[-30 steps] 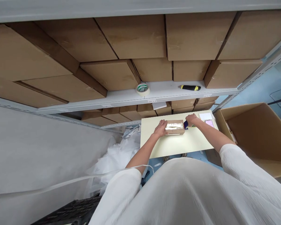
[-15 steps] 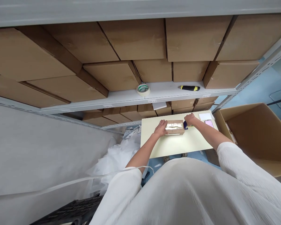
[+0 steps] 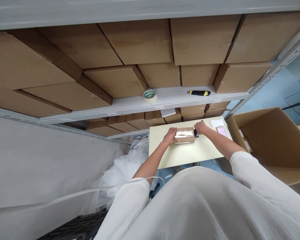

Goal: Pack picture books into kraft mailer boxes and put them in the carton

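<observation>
A small brown box (image 3: 184, 136) with shiny clear tape along its top lies on a pale yellow board (image 3: 180, 156). My left hand (image 3: 170, 136) grips the left end of this box. At its right end, my right hand (image 3: 200, 127) is closed around a blue tape dispenser (image 3: 196, 133), which is mostly hidden by the fingers and touches or nearly touches the box.
Right of my right hand lie a phone (image 3: 221, 132) and white paper (image 3: 217, 123). A large open carton (image 3: 272, 143) stands at the right. The shelf (image 3: 172, 96) ahead holds several boxes, a tape roll (image 3: 150, 95) and a cutter (image 3: 199, 93). White wrapping (image 3: 120, 173) lies lower left.
The view has shifted slightly, moving the shelf and board a little leftward. Both hands keep their places at the ends of the box, with no clear movement against it.
</observation>
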`<state>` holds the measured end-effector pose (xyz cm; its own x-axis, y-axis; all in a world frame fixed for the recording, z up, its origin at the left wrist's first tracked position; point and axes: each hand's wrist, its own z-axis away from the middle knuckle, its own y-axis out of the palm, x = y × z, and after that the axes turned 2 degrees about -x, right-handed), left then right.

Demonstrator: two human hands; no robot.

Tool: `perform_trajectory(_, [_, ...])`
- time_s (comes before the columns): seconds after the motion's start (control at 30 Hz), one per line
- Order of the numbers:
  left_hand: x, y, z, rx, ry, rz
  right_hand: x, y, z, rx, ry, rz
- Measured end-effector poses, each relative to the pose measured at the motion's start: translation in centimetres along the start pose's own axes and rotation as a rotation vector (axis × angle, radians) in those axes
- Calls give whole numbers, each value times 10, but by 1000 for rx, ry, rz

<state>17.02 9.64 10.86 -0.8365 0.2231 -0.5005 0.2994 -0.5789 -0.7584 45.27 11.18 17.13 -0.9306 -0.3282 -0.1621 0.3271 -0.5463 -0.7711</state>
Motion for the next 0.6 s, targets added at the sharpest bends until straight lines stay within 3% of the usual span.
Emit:
perform_trajectory(0.27, [-4,-2,1,2,-23,-30,6,6,10,-34,-24,-4])
perform_trajectory(0.6, [-4,-3,3,-2,-11,-1,19,10,16,-8,118,-111])
